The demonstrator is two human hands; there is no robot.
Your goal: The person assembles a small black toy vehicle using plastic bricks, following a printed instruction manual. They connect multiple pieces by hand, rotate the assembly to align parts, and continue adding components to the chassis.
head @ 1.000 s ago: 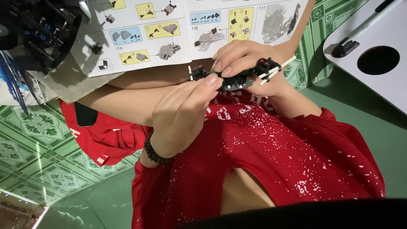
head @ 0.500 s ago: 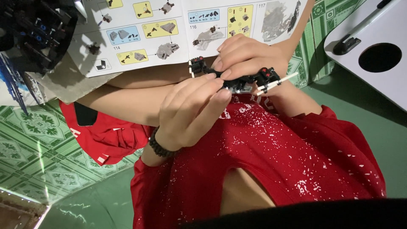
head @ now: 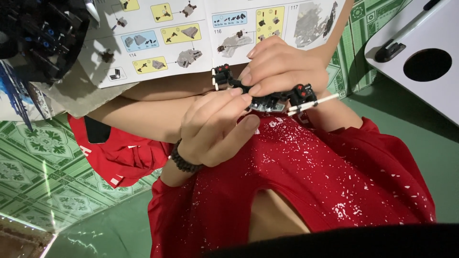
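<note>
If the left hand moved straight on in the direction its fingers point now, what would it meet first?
The left hand points up and right; its fingertips already touch the small black brick model. Right behind that is the right hand, then probably the instruction booklet; depth is unclear.

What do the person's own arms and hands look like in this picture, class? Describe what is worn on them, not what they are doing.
Both hands are bare, with no gloves or rings to be seen. The left hand has a dark braided bracelet around its wrist. The right hand wears nothing visible. Loose red sleeves speckled with white cover the upper arms; the forearms are uncovered.
</note>
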